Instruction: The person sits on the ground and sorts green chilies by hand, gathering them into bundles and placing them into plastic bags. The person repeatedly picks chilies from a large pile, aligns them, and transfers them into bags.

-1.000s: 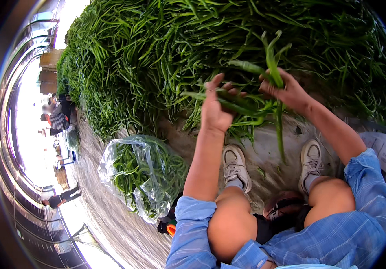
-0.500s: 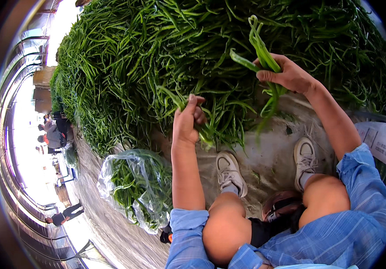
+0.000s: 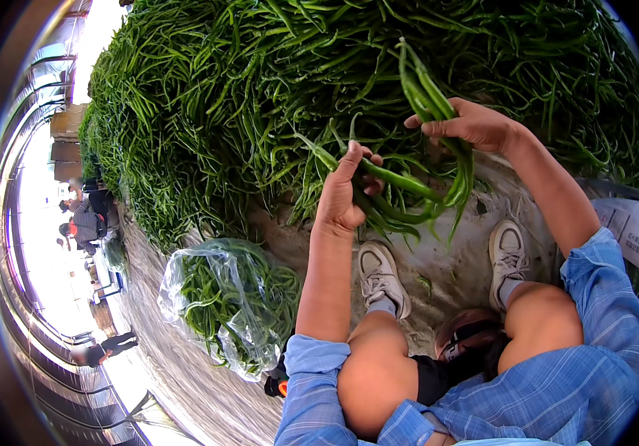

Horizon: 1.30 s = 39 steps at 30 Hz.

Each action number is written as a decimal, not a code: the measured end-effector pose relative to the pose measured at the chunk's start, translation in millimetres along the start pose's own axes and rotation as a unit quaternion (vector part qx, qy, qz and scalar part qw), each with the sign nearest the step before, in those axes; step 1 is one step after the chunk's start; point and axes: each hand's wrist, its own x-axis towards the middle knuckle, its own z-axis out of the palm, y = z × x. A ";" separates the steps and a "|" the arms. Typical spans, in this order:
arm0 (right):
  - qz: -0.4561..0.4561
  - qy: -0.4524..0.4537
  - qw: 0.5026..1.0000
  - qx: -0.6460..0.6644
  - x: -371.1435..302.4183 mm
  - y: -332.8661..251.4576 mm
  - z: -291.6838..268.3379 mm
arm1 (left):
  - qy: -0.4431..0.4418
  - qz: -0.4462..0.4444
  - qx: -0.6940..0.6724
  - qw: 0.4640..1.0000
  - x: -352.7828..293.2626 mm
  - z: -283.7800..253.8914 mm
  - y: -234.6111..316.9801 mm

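Green peppers (image 3: 401,179) gripped near the heap (image 3: 245,97)
Left hand (image 3: 343,192) curls fingers round several; right hand (image 3: 475,126) pinches others between thumb and fingers

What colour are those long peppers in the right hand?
Green. The chili peppers show best in the head view.

Counted: one left hand (image 3: 343,197), one right hand (image 3: 483,125), two pale shoes (image 3: 381,273), one heap (image 3: 238,97) of green peppers and one clear plastic bag (image 3: 176,279). Individual green peppers, overlapping, cannot be numbered. Background: at least two brown cartons (image 3: 70,125); several people (image 3: 85,227), exact number unclear.
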 end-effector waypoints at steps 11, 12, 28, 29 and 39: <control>-0.021 -0.073 0.994 0.083 27.2 14.7 41.8 | -0.013 0.065 -0.086 0.994 3.9 19.5 -13.5; -0.026 -0.083 0.993 0.078 29.0 15.4 44.3 | -0.042 0.061 -0.075 0.994 5.5 15.5 -13.1; -0.126 -0.005 0.989 -0.077 24.9 6.7 38.7 | -0.076 0.096 -0.152 0.981 7.7 -12.8 -15.4; -0.144 -0.018 0.986 -0.077 27.5 11.4 43.8 | -0.072 0.076 -0.122 0.987 7.2 -11.1 -18.3; -0.034 -0.028 0.999 -0.024 38.4 27.5 53.0 | -0.064 0.054 -0.074 0.994 4.6 -9.0 -24.7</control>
